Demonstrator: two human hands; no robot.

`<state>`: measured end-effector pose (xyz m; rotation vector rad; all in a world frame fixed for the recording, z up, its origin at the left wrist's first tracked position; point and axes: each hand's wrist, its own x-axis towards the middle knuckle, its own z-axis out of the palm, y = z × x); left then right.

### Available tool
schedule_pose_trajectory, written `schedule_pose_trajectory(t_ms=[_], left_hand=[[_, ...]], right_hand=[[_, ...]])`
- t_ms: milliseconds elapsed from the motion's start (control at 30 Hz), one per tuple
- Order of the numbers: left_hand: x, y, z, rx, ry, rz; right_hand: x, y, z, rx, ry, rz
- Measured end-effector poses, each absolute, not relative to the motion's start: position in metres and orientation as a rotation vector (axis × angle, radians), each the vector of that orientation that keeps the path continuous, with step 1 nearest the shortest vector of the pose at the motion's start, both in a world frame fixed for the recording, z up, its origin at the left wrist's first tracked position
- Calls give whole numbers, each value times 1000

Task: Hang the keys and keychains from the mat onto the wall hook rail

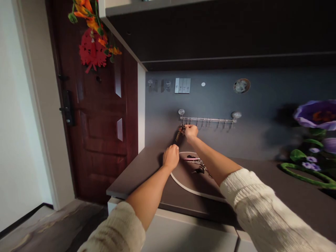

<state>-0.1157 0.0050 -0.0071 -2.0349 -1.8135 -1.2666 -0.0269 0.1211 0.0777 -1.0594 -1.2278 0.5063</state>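
My right hand [190, 132] is raised to the left end of a metal hook rail [208, 119] on the grey wall, its fingers pinched on a bunch of keys with a brown fob [180, 133] that hangs by the first hooks. My left hand [170, 157] is curled into a loose fist over the rim of a round dark tray with a white edge [183, 185] on the counter; what it holds, if anything, is hidden. Inside the tray lie a pink item [191, 159] and more keys [201, 168].
A dark red door [99, 115] with a black handle [67, 108] and red and orange decorations stands to the left. Light switches [182, 85] and small wall hooks sit above the rail. Purple artificial flowers [316, 115] with green stems occupy the counter's right side.
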Motion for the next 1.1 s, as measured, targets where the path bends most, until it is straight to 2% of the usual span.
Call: schedule_pose_trajectory(t_ms=[333, 667, 933, 1100], left_hand=[[-116, 6, -7, -2035, -1826, -1274], [-116, 7, -8, -2022, -1800, -1247], [-119, 6, -8, -2013, -1749, -1234], [-121, 1, -6, -2023, -1765, -1194]], right_hand=[[-26, 112, 74, -1057, -1163, 662], [-14, 109, 70, -1140, -1318, 465], [0, 82, 78, -1064, -1292, 759], [19, 59, 78, -1033, -1312, 769]])
